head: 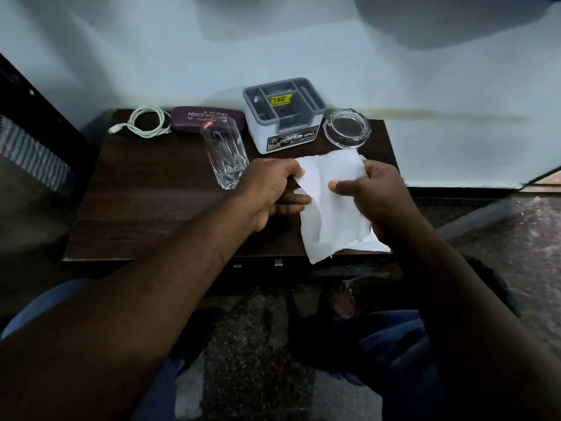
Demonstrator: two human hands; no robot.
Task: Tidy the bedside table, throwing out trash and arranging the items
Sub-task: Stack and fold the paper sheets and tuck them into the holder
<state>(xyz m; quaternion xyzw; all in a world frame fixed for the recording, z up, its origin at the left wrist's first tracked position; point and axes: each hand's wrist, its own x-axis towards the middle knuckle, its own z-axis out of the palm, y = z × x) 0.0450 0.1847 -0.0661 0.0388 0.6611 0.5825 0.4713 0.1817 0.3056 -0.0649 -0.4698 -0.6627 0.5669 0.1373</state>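
A torn white sheet of paper (332, 208) hangs above the right front part of the dark wooden bedside table (145, 214). My left hand (270, 189) pinches its left edge. My right hand (376, 192) pinches its right side, thumb on top. Another white scrap (375, 245) lies on the table under my right hand. A tall clear drinking glass (225, 153) stands just left of my left hand. Behind the paper stands a grey and white compartment organiser (283, 117), holding nothing that I can see.
Along the back of the table lie a coiled white cable (142, 124), a purple spectacle case (197, 118) and a clear glass ashtray (347, 127). A pale wall rises behind. My knees and a bare foot (343, 302) are below the table's front edge.
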